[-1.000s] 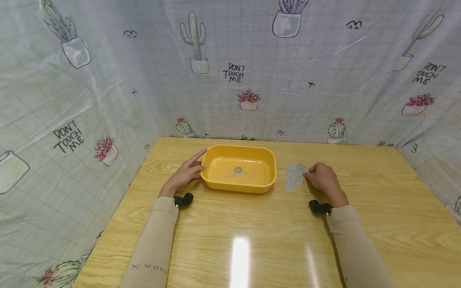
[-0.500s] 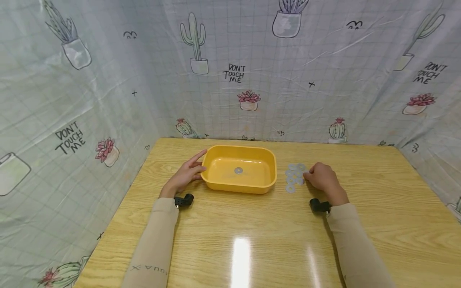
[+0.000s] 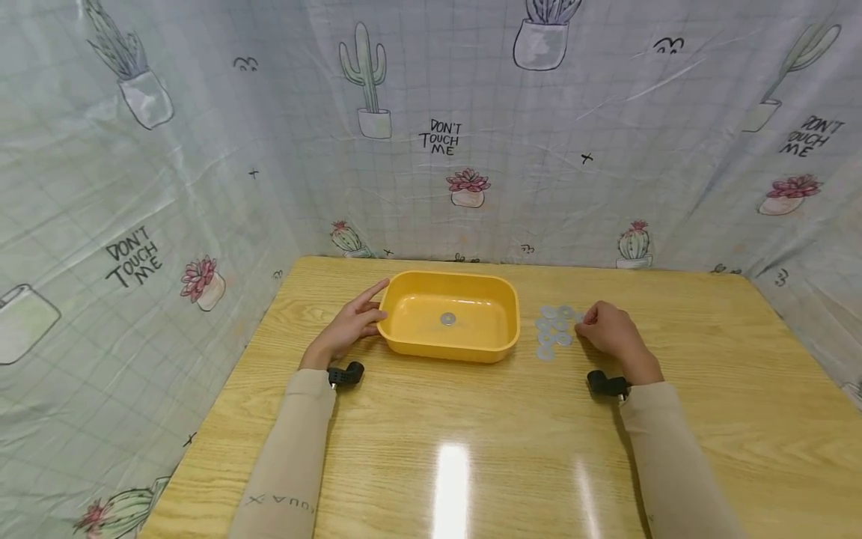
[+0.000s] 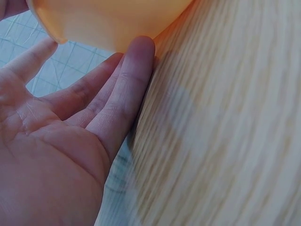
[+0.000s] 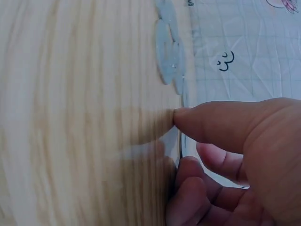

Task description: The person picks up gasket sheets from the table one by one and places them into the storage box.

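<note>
I see a small recording booth, not a real home or workshop. A thin plastic sheet (image 3: 431,135) is hung on three sides as a backdrop; it has wrinkles and folds, a light grid pattern, and printed cactus pots, pink succulents and the words "DON'T TOUCH ME". It hides the whole room behind it. In the middle stands one wooden bench (image 3: 471,449) with a glossy top, and a lamp above makes a bright reflection on it. The person wears small black cameras (image 3: 345,373) at both wrists. For me this shows a staged place for filming hand work.
</note>
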`<state>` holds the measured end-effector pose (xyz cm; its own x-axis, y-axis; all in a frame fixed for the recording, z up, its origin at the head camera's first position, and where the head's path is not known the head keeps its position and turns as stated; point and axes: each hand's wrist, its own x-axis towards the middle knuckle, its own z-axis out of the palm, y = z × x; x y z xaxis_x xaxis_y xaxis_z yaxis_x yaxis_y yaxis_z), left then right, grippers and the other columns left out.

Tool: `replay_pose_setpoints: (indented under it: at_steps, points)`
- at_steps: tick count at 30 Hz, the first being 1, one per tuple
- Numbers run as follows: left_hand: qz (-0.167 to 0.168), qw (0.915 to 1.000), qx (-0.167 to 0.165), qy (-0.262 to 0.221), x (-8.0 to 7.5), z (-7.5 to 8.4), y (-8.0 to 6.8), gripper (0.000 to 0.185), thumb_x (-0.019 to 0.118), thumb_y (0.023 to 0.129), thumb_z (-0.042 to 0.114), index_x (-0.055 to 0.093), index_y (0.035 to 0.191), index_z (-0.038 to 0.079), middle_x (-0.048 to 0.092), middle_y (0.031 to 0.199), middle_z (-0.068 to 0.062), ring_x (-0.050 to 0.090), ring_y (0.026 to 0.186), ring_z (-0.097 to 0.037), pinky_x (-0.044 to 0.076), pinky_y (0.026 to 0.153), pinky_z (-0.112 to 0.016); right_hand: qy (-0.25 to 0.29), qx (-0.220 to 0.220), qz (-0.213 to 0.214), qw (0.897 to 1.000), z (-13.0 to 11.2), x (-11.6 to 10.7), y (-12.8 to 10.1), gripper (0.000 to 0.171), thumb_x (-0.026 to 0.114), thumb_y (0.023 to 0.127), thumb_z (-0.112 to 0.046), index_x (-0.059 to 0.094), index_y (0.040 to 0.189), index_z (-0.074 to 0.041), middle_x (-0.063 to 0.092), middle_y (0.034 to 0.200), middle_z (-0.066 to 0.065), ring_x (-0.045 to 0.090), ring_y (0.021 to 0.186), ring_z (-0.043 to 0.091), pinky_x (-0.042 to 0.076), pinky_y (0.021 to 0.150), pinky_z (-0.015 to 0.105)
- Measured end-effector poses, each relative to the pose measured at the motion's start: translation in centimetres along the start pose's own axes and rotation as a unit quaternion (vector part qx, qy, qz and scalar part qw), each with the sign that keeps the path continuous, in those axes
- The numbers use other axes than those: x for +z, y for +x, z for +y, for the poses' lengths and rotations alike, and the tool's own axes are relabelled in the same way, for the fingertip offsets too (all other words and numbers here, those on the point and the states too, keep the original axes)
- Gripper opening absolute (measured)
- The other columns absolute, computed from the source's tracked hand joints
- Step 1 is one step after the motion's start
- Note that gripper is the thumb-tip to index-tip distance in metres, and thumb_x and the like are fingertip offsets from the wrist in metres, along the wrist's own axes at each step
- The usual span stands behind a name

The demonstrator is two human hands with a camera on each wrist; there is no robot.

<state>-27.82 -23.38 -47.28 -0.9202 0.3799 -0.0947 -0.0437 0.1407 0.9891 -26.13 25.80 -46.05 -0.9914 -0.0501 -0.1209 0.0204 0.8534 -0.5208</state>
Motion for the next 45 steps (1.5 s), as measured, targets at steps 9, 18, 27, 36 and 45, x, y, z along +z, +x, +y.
replay_pose_setpoints:
  at_steps: [9, 18, 27, 36, 45]
  points:
    - [-0.002, 1.0, -0.003, -0.003, 0.0, -0.1, 0.2, 0.066, 0.055, 0.107, 0.016, 0.027, 0.163, 0.035, 0.045, 0.152, -0.025, 0.053, 0.134, -0.043, 0.06, 0.096, -0.033, -0.001, 0.005, 0.011, 1.0, 0.2, -0.1, 0.3, 0.036, 0.059, 0.102, -0.023, 0.055, 0.12, 0.007, 0.066, 0.096, 0.022, 0.058, 0.087, 0.037, 0.047, 0.078, 0.051]
    - [-0.004, 1.0, -0.002, -0.001, 0.0, -0.1, 0.3, 0.066, 0.055, 0.107, 0.015, 0.027, 0.164, 0.034, 0.045, 0.151, -0.025, 0.054, 0.133, -0.043, 0.06, 0.095, -0.033, -0.014, 0.023, -0.009, 1.0, 0.2, -0.4, 0.8, 0.035, 0.061, 0.101, -0.024, 0.064, 0.112, 0.009, 0.065, 0.114, 0.028, 0.062, 0.095, 0.039, 0.053, 0.081, 0.049]
    - [-0.004, 1.0, -0.004, -0.005, -0.1, -0.4, 0.5, 0.066, 0.055, 0.107, 0.016, 0.028, 0.163, 0.037, 0.044, 0.153, -0.024, 0.053, 0.135, -0.043, 0.061, 0.094, -0.031, -0.013, 0.012, -0.04, 0.999, 0.4, -0.7, 1.0, 0.036, 0.062, 0.1, -0.024, 0.065, 0.112, 0.01, 0.065, 0.115, 0.028, 0.062, 0.095, 0.036, 0.054, 0.082, 0.046]
    - [-0.005, 1.0, -0.001, 0.0, 0.0, -0.3, 0.7, 0.066, 0.055, 0.107, 0.017, 0.028, 0.163, 0.037, 0.046, 0.15, -0.025, 0.054, 0.133, -0.042, 0.061, 0.094, -0.031, -0.021, 0.007, -0.037, 0.999, 0.6, -0.7, 1.2, 0.031, 0.065, 0.098, -0.024, 0.065, 0.104, 0.007, 0.066, 0.103, 0.022, 0.059, 0.085, 0.029, 0.051, 0.075, 0.039]
    - [0.0, 1.0, -0.001, 0.001, 0.0, -0.3, 0.6, 0.065, 0.054, 0.107, 0.015, 0.028, 0.162, 0.038, 0.047, 0.148, -0.026, 0.055, 0.132, -0.041, 0.061, 0.094, -0.03, -0.026, -0.008, -0.025, 0.999, 0.3, -0.4, 1.2, 0.031, 0.065, 0.097, -0.022, 0.065, 0.105, 0.008, 0.064, 0.104, 0.023, 0.058, 0.083, 0.029, 0.05, 0.074, 0.039]
